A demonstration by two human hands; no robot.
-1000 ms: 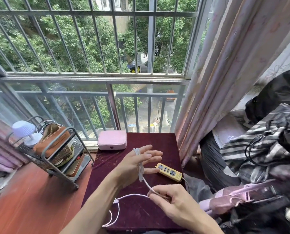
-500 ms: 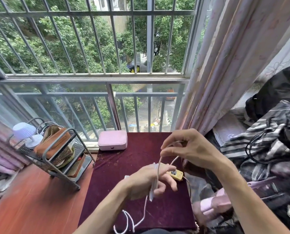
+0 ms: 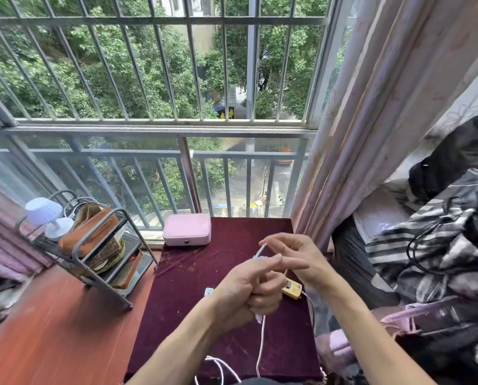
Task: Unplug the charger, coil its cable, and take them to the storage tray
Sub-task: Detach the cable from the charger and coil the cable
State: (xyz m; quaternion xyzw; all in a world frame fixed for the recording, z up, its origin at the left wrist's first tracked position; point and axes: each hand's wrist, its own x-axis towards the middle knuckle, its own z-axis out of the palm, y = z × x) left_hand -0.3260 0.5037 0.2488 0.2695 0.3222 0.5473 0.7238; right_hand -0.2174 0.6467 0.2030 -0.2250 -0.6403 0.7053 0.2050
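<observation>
The left hand (image 3: 247,293) grips the white cable (image 3: 261,340). The right hand (image 3: 301,262), at 2 o'clock, pinches its end.

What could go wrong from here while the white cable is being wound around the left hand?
The thin white charger cable still hangs loose below the left hand and off the dark red velvet table's near edge, so it may snag there. The right hand pinches only a short stretch, which could slip and let the turns loosen. Arm sweeps might also knock the yellow power strip.
</observation>
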